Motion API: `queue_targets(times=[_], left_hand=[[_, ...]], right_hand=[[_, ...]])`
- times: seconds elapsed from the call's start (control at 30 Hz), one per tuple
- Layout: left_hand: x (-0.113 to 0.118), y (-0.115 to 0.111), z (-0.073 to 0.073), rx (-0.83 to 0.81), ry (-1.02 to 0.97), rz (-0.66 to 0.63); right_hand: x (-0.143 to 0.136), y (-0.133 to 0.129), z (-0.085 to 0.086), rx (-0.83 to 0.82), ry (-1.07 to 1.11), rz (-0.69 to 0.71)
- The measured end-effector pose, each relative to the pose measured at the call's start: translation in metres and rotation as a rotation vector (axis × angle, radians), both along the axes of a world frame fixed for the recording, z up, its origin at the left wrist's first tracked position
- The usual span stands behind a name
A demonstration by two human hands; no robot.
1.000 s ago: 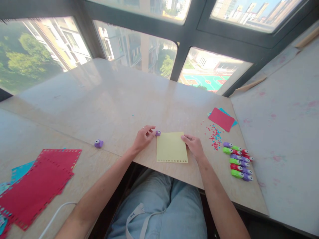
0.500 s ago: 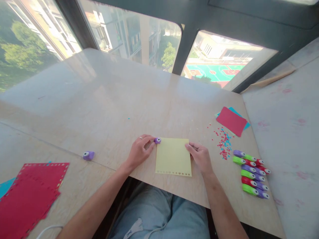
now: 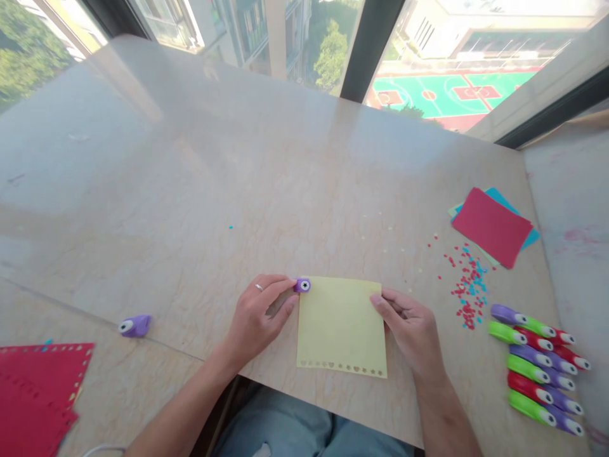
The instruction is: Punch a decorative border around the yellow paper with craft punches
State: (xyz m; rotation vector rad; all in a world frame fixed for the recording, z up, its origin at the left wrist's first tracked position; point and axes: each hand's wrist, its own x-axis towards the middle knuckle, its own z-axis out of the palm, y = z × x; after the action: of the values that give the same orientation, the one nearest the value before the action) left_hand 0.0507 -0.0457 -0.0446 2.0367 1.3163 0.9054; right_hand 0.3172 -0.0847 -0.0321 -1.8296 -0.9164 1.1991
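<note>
Left hand (image 3: 261, 314): fingers on purple craft punch (image 3: 303, 285), grip unclear.
Right hand (image 3: 409, 327): pinching yellow paper (image 3: 340, 327) near tabletop's (image 3: 266, 190) front edge.
Punching: lining up, apparently; pressing wants steady paper.

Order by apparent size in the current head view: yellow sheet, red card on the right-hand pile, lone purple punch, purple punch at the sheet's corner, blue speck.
1. Yellow sheet
2. Red card
3. Lone purple punch and corner purple punch: unranked; the left hand seems to hide part of the latter
4. Blue speck
</note>
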Motion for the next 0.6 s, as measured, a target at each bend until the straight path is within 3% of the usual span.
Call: queue_targets(times=[0.6], left_hand=[[0.0000,0.0008,0.0006,-0.021,0.038,0.011]], right_hand=[[0.0035,-0.0031,0.0011,0.010,-0.090,0.025]])
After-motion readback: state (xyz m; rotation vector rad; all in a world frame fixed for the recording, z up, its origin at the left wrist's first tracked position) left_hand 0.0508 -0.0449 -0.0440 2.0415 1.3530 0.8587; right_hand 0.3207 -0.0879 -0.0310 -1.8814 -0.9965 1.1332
